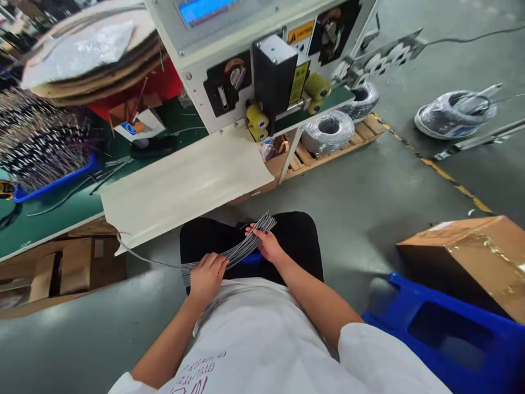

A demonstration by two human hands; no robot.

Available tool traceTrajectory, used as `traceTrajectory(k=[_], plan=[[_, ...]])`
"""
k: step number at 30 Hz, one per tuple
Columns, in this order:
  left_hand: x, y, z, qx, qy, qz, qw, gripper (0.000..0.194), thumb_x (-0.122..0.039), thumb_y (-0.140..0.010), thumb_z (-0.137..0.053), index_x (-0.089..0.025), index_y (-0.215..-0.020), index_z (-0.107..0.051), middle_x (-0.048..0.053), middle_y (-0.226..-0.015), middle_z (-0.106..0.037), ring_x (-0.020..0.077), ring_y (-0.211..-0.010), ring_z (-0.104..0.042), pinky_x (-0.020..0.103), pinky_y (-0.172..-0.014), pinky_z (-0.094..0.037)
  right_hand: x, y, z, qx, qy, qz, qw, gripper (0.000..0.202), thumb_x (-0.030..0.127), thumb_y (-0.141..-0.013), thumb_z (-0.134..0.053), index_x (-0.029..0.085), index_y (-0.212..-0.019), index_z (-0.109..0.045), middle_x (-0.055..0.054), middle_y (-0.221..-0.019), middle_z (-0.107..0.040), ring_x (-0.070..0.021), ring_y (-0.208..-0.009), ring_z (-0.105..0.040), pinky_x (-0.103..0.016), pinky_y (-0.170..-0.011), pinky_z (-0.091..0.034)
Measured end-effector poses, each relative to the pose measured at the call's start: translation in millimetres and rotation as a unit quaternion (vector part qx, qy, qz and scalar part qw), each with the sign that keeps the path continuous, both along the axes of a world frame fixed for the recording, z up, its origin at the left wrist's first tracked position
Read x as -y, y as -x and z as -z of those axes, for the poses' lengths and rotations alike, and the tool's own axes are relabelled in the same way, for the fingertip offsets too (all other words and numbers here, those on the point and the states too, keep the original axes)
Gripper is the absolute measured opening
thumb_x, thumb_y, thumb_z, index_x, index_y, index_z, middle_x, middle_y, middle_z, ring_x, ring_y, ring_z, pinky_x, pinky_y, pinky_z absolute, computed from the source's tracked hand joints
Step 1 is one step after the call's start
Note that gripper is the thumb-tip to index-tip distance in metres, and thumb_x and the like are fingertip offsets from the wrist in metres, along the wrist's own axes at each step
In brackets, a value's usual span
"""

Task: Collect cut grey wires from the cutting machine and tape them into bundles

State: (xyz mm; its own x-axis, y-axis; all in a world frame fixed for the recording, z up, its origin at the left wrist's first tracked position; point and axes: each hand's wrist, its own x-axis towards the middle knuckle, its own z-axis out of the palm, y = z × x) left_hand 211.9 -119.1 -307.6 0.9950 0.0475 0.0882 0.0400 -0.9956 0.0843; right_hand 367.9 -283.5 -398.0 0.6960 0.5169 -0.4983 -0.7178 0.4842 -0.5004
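A bundle of grey cables (240, 250) lies across my lap, gripped at both ends. My left hand (208, 275) wraps over it from above near its left end. Toward the other end, my right hand (266, 243) holds the bundle with the thumb on top and fingers beneath. The cable tips fan out a little past the right hand. One longer cable (150, 261) trails from the left end up to the corner of a cream curved tray (184, 189) in front of me.
A wire-processing machine (217, 49) with yellow rollers (257, 121) stands behind the tray. At left, a blue bin (57, 178) of cut cables sits on the green table (24, 227). Wire coils (328, 131) rest on a pallet. To my right are a cardboard box (471, 257) and a blue plastic stool-like object (410, 301).
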Motion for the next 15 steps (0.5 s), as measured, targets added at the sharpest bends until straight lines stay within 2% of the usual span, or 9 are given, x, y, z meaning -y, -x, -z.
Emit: traceTrajectory(k=[2, 4, 11, 15], plan=[[2.9, 5.9, 7.8, -0.028, 0.014, -0.008, 0.999, 0.022, -0.033, -0.097, -0.046, -0.022, -0.091, -0.065, 0.004, -0.087, -0.066, 0.0175, -0.085, -0.059, 0.03, -0.07, -0.041, -0.1, 0.8, 2.8, -0.001, -0.001, 0.0, 1.0, 0.04, 0.028, -0.066, -0.084, 0.016, -0.102, -0.069, -0.007, -0.095, -0.076, -0.0222, -0.089, -0.071, -0.039, -0.084, -0.053], [2.9, 9.3, 9.5, -0.039, 0.015, -0.014, 0.999, 0.022, -0.033, -0.097, -0.046, -0.023, -0.092, -0.065, 0.004, -0.088, -0.065, 0.0174, -0.086, -0.058, 0.03, -0.07, -0.04, 0.0, 1.7, 3.8, -0.003, -0.006, 0.005, 1.0, 0.039, 0.029, -0.068, -0.083, 0.016, -0.101, -0.069, -0.006, -0.093, -0.075, -0.0216, -0.087, -0.071, -0.038, -0.084, -0.053], [-1.0, 11.6, 1.5, -0.066, -0.019, -0.009, 0.998, 0.022, -0.033, -0.097, -0.045, -0.024, -0.096, -0.065, 0.004, -0.089, -0.065, 0.02, -0.089, -0.057, 0.032, -0.071, -0.039, -2.7, 2.6, 3.7, 0.019, -0.033, 0.012, 0.999, 0.03, 0.032, -0.071, -0.082, 0.018, -0.092, -0.067, -0.001, -0.08, -0.071, -0.0187, -0.082, -0.069, -0.035, -0.081, -0.052], [-4.7, 20.1, -3.4, -0.062, -0.004, -0.01, 0.998, 0.021, -0.032, -0.095, -0.047, -0.026, -0.106, -0.064, 0.004, -0.096, -0.067, 0.0214, -0.092, -0.059, 0.034, -0.079, -0.043, -3.6, 6.8, 3.7, 0.013, -0.025, 0.022, 0.999, 0.035, 0.034, -0.068, -0.084, 0.017, -0.093, -0.066, -0.002, -0.08, -0.071, -0.0188, -0.08, -0.068, -0.035, -0.079, -0.053]])
